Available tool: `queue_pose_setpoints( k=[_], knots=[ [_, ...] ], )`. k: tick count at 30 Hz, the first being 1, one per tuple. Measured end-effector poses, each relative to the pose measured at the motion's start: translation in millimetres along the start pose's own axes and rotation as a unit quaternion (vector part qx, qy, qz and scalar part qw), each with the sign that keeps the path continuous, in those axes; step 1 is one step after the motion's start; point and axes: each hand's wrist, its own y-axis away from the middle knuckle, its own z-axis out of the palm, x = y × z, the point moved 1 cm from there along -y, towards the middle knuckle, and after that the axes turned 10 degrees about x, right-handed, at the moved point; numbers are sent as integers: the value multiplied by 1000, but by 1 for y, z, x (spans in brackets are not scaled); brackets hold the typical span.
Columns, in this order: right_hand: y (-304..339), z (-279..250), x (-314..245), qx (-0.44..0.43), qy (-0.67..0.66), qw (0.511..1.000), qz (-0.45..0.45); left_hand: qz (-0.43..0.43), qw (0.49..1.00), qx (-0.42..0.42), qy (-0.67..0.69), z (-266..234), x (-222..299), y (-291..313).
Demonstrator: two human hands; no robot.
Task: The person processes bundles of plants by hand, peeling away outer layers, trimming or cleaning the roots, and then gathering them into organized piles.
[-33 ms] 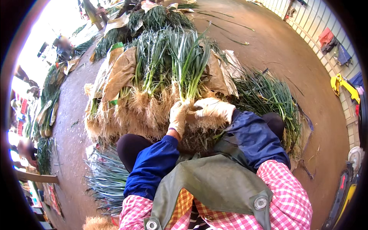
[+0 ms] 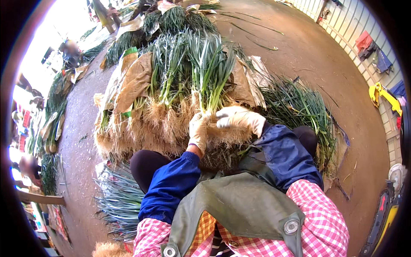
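A bunch of green onions (image 2: 211, 81) stands with its leaves pointing away from me and its pale root ends toward me. My left hand (image 2: 198, 130), in a cream glove, closes around the lower stalks from the left. From the right, my right hand (image 2: 239, 119), gloved alike, curls its fingers against the same white stem bases; its fingertips are partly hidden. Shaggy tan roots (image 2: 233, 135) hang below the right hand. More green onions (image 2: 169, 85) with matted roots lie directly left of the held bunch.
Brown paper sheets (image 2: 135, 85) flank the pile. Other green onions lie at my right knee (image 2: 299, 105) and beside my left leg (image 2: 120, 197). Wet brown floor (image 2: 342, 124) surrounds these heaps. A yellow tool (image 2: 387, 97) is by the right wall; blurred people (image 2: 70, 49) are far left.
My right hand has shifted very slightly at the stem bases, and the held leaves have moved a little. My left hand stays in place.
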Motion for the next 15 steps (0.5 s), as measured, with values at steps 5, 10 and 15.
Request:
queue_pose_setpoints(
  k=[5,10,15],
  knots=[
    [-15,-1,26,123,-284,910,277,-6,999,-20,40,23,13,11],
    [-35,38,-8,251,-210,936,128,17,996,-24,85,15,23,23],
    [-72,19,-21,250,133,944,172,11,989,-28,143,21,35,19]
  ],
)
